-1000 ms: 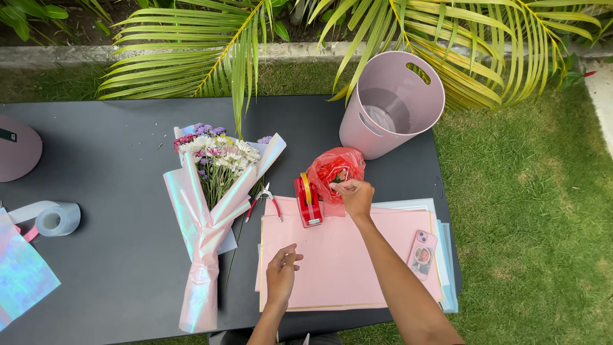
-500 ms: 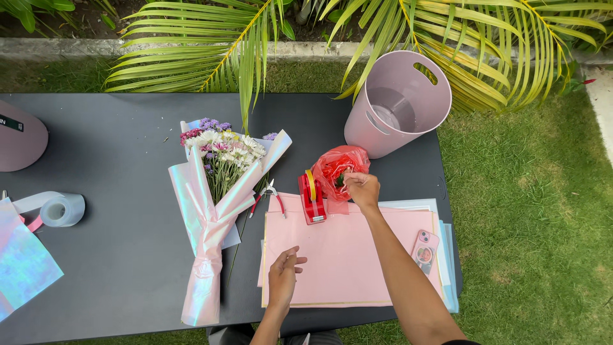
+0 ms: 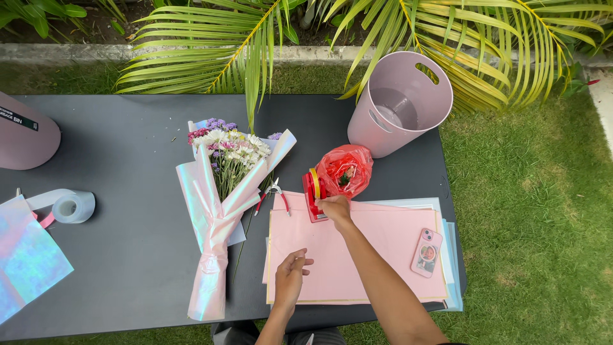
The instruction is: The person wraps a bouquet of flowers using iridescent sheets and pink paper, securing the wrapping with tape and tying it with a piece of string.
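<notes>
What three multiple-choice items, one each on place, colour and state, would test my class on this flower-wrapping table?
1. Where is the phone?
A. on the pink paper
B. in the bucket
C. on the grass

2. What colour is the tape dispenser?
A. blue
B. red
C. white

3. How is the left hand?
A. holding the cutters
B. gripping the bouquet
C. empty, resting on the paper

Answers: 1 A, it lies on the sheet's right end. 2 B, its body is red under the right hand. 3 C, its fingers hold nothing and lie on the sheet.
</notes>
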